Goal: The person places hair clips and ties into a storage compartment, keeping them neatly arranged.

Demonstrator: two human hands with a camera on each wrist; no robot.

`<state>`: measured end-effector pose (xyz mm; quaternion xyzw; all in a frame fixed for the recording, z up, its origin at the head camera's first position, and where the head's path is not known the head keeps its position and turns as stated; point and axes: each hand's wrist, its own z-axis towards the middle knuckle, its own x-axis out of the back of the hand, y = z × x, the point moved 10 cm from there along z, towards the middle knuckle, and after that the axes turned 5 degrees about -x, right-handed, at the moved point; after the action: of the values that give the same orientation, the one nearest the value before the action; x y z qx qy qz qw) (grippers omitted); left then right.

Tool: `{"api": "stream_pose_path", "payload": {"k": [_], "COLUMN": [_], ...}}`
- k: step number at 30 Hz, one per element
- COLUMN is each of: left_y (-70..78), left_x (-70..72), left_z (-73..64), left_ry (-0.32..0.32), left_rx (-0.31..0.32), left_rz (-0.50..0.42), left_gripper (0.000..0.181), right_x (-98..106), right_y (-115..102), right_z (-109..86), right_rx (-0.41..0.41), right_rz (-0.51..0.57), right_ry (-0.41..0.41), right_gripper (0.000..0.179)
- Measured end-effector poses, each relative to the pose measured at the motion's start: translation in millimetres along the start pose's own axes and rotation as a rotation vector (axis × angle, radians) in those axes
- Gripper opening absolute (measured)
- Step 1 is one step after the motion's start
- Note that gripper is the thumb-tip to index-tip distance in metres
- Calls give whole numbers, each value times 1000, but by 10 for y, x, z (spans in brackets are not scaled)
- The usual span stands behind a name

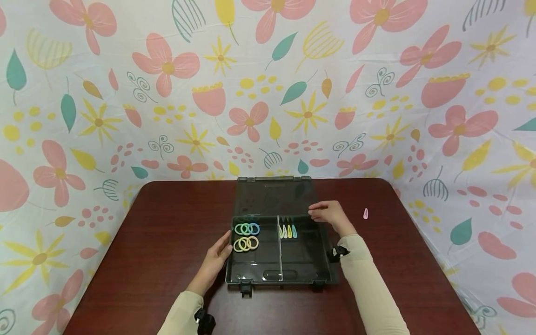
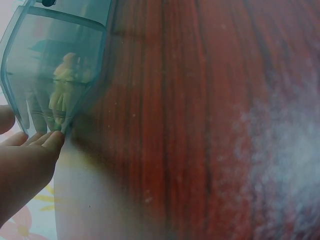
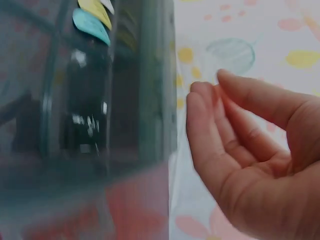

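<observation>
A dark translucent box [image 1: 305,260] lies with its lid [image 1: 274,195] folded back. Its left compartment holds several coil hair ties [image 1: 247,229] in two overlapping rows: green to blue behind, yellow to peach in front. Several snap hair clips [image 1: 289,231] stand in a row beside the divider [image 1: 280,251] in the right compartment. My left hand [image 1: 217,256] rests its fingers against the box's left wall [image 2: 50,90], fairly straight. My right hand [image 1: 331,215] hovers by the back right corner, fingers loosely bent, thumb tip close to the fingertips, nothing visible between them [image 3: 250,145].
A pink hair clip [image 1: 365,213] lies apart on the brown table [image 1: 402,260], to the right of the box. Two latches [image 1: 246,289] stick out at the box's front edge. A flower-patterned cloth [image 1: 251,93] hangs behind the table and along its sides.
</observation>
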<state>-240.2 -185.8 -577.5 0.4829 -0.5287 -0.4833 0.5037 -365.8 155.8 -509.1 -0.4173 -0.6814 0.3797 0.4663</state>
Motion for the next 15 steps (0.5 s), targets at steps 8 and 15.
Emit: {"api": "stream_pose_path", "payload": {"k": [8,15], "left_y": [16,30], "left_x": [-15,-11], "left_z": [-22,-16], "left_ry": [-10,-10], "left_rx": [11,3], "left_rz": [-3,-3], "left_gripper": [54,54], "right_x": [672,1389], "right_y": [71,427], "right_z": [14,-31], "right_rx": [122,108], "right_rz": [12,20], "right_ry": [120,356], "right_gripper": [41,44]}}
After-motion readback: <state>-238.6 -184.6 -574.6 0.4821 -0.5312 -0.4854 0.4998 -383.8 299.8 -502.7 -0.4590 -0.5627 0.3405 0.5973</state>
